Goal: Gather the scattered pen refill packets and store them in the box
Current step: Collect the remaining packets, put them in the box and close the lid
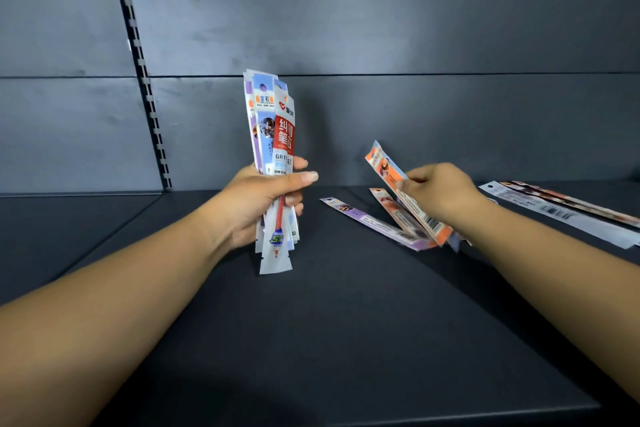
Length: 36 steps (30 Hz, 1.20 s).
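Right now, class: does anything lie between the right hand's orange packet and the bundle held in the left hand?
Nothing visible does. The right hand holds the orange packet above the shelf; only open air separates it from the upright bundle in the left hand. The box is out of view.

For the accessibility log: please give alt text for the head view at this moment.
The left hand holds an upright bundle of refill packets while the right hand lifts an orange packet off a dark shelf. A purple packet and others lie flat; no box is visible.
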### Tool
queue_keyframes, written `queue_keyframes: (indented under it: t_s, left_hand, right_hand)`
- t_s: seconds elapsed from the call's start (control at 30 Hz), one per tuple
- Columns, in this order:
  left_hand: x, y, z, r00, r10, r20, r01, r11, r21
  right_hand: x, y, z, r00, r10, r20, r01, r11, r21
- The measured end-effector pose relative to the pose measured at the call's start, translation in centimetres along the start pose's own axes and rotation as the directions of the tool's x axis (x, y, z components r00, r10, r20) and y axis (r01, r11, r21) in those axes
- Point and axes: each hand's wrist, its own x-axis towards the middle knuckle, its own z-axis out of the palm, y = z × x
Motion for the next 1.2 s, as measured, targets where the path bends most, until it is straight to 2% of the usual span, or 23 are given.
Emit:
queue_keyframes:
  t_s: [0.1, 0.17, 0.2, 0.27, 0.33, 0.5, 0.67, 0.8, 0.93, 1.03, 1.13, 1.2]
  left_hand:
    - [-0.1, -0.3, 0.2, 0.999, -0.02, 0.046, 0.023, 0.998, -0.064]
    - [-0.2, -0.3, 0.6, 0.997, -0.038, 0.072, 0.044, 0.995, -0.09]
    - [-0.2, -0.4, 0.7, 0.997, -0.041, 0.071, 0.048, 0.993, -0.108]
    - [-0.2, -0.3, 0.9, 0.998, -0.029, 0.052, 0.036, 0.989, -0.141]
    - [-0.2, -0.2, 1.1, 0.999, -0.007, 0.033, 0.013, 0.984, -0.18]
    - [-1.2, 0.4, 2.5, 0.995, 0.007, 0.1, 0.013, 0.98, -0.196]
    - [-1.6, 0.6, 3.4, 1.0, 0.018, 0.025, -0.012, 0.976, -0.219]
    - [-1.3, 0.5, 3.1, 0.999, 0.018, -0.038, -0.026, 0.975, -0.221]
    - [-1.2, 0.5, 3.2, 0.997, -0.024, -0.076, 0.005, 0.972, -0.234]
    - [-1.0, 0.6, 2.9, 0.992, -0.004, -0.126, -0.029, 0.965, -0.261]
    - [-0.9, 0.7, 2.6, 0.996, 0.023, -0.085, -0.047, 0.953, -0.298]
    - [-1.0, 0.8, 2.6, 0.999, 0.052, 0.007, -0.048, 0.961, -0.273]
  right_hand:
    - [0.2, 0.3, 0.0, 0.997, -0.016, -0.077, 0.02, 0.998, 0.054]
    - [0.2, 0.1, -0.2, 0.989, -0.06, -0.133, 0.08, 0.986, 0.149]
    - [0.0, -0.1, -0.3, 0.987, -0.085, -0.139, 0.119, 0.958, 0.262]
    - [-1.1, -1.1, -0.5, 0.992, -0.104, -0.068, 0.125, 0.831, 0.542]
    - [-2.6, -2.3, -0.2, 0.988, -0.154, 0.015, 0.104, 0.733, 0.672]
    - [-4.6, -4.5, 1.6, 0.953, -0.298, 0.049, 0.186, 0.707, 0.682]
    - [-5.2, -4.3, 2.6, 0.908, -0.408, 0.094, 0.241, 0.692, 0.681]
    - [-5.3, -4.2, 2.1, 0.911, -0.392, 0.13, 0.175, 0.652, 0.738]
    - [-5.4, -4.2, 2.0, 0.917, -0.39, 0.087, 0.233, 0.699, 0.676]
    - [-5.4, -4.2, 1.8, 0.93, -0.352, 0.106, 0.195, 0.716, 0.671]
    - [-5.3, -4.3, 1.7, 0.944, -0.311, 0.114, 0.148, 0.704, 0.695]
    - [-5.3, -4.4, 1.8, 0.952, -0.28, 0.12, 0.121, 0.708, 0.696]
